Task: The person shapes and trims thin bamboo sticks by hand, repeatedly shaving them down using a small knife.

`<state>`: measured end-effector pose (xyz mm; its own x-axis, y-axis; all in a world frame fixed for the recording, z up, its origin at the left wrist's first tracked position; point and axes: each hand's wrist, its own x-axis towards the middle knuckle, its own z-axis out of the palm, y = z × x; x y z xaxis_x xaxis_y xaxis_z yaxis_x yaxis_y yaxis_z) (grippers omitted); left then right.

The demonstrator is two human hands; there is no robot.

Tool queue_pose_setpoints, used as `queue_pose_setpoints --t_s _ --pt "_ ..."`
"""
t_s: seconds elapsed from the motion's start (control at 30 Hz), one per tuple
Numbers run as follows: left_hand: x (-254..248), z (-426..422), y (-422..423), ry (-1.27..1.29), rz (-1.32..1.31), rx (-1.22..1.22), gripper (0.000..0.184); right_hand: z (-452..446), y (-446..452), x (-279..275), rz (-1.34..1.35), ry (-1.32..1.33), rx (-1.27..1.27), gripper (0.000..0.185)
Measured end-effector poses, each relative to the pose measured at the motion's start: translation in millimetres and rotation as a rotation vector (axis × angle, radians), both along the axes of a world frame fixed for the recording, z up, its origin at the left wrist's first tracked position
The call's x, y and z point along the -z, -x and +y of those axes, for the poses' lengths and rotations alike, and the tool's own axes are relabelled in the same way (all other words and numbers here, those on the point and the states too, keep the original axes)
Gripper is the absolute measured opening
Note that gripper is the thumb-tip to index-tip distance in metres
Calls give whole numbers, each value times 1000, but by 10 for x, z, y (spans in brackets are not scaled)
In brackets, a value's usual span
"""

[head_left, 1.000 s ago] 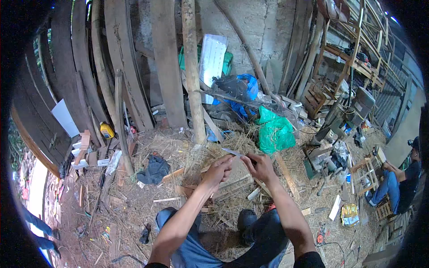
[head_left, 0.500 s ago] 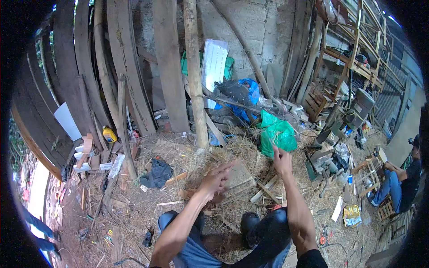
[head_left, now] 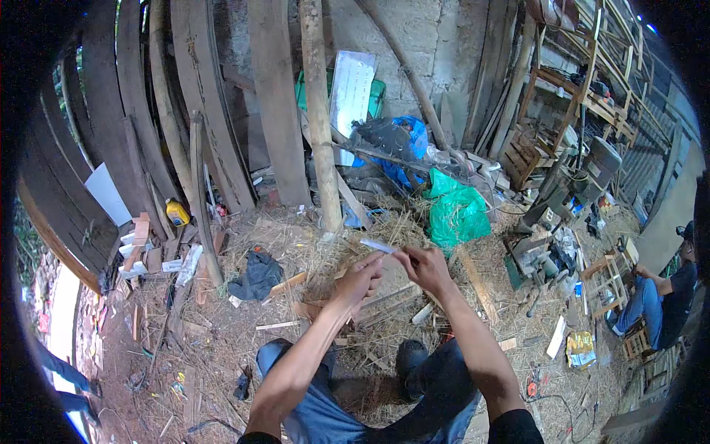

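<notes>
A thin, pale, whitish strip is held up in front of me, between my hands. My right hand pinches its near end, the thumb and fingers closed. My left hand is closed too, its fingertips meeting the strip just below its middle. What the strip is made of, I cannot make out. Under the hands, a wooden board lies on the straw-covered ground, partly hidden by my left hand and forearm.
A green plastic bag lies ahead, near a wooden post. Dark cloth and a yellow bottle are on the left. Machinery stands to the right, with a seated person beyond it. Wood scraps litter the ground.
My right hand has moved left and down to meet my left hand. The left fingers, stretched out before, are now curled. The pale strip has come into view between them.
</notes>
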<state>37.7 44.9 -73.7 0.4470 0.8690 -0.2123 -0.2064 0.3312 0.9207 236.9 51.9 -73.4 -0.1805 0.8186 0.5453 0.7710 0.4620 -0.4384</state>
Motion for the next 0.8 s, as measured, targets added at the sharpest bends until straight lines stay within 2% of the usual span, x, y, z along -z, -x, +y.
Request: queue_pose_setpoints --t_s 0.07,0.13,0.23,0.3,0.37,0.43,0.47,0.7,0.8 --pt "-119 -58 79 8 -89 154 37 141 -163 37 366 36 291 36" --pt "-73 -142 146 0 -59 151 37 221 -629 111 173 67 448 42" --pt "-94 -91 171 -20 -51 129 37 44 -601 82 276 24 523 42" --pt "-106 -45 125 -37 -56 98 37 -25 -437 -7 311 59 488 36" --pt "-98 -28 80 -52 -43 118 37 -135 -151 -86 304 38 144 30" --pt "-82 -37 35 -61 -21 133 37 -189 44 -129 115 28 -36 28" --pt "-73 -46 8 -52 -5 110 37 -165 88 -121 104 17 -54 29" --pt "-137 -61 -6 -44 -26 42 37 -5 -22 -56 -17 -35 20 31" --pt "-169 -107 95 -6 -36 125 36 134 -305 1 176 45 293 32"
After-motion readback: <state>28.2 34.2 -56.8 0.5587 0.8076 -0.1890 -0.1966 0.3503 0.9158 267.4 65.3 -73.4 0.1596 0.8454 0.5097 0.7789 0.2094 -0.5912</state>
